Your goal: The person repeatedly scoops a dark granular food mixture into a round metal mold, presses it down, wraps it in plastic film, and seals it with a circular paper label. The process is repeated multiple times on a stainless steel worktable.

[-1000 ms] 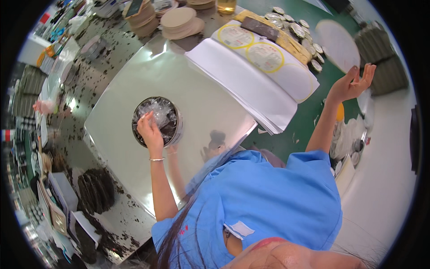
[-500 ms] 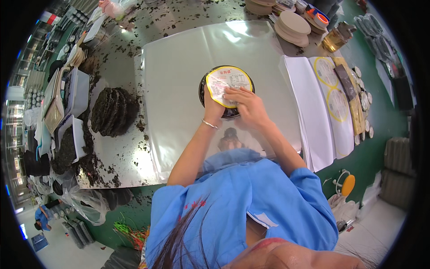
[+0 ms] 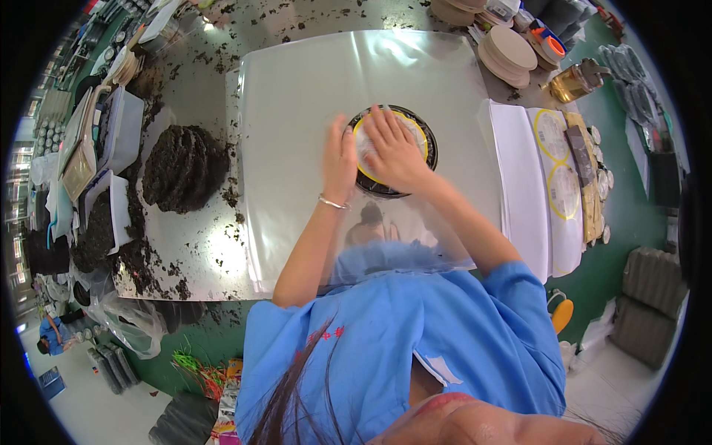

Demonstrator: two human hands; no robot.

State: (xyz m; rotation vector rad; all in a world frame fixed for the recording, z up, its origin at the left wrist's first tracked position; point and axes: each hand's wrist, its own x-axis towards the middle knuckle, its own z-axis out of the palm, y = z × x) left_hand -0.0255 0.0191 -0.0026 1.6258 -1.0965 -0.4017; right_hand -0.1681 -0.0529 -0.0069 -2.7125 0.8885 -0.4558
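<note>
A black round container (image 3: 432, 159) sits on the shiny clear-covered work surface (image 3: 289, 96), with a yellow-rimmed round white label (image 3: 420, 139) on its top. My right hand (image 3: 394, 152) lies flat over the label, fingers spread and stretched out, hiding much of it. At the container's left edge, my left hand (image 3: 340, 159) is slightly blurred, its fingers straight and upward, seemingly holding nothing.
Dark crumbly cakes (image 3: 185, 167) are stacked at left, beside grey bins (image 3: 126, 130) and scattered dark bits. At right lie label sheets (image 3: 556, 193), pale disc stacks (image 3: 508, 52) and an amber-liquid jug (image 3: 567, 81). A co-worker (image 3: 55, 334) is at far lower left.
My right hand has come from the stickers at the right onto the container, where a label now covers the plastic wrapping. My left hand has moved to the container's side. The view has turned.
</note>
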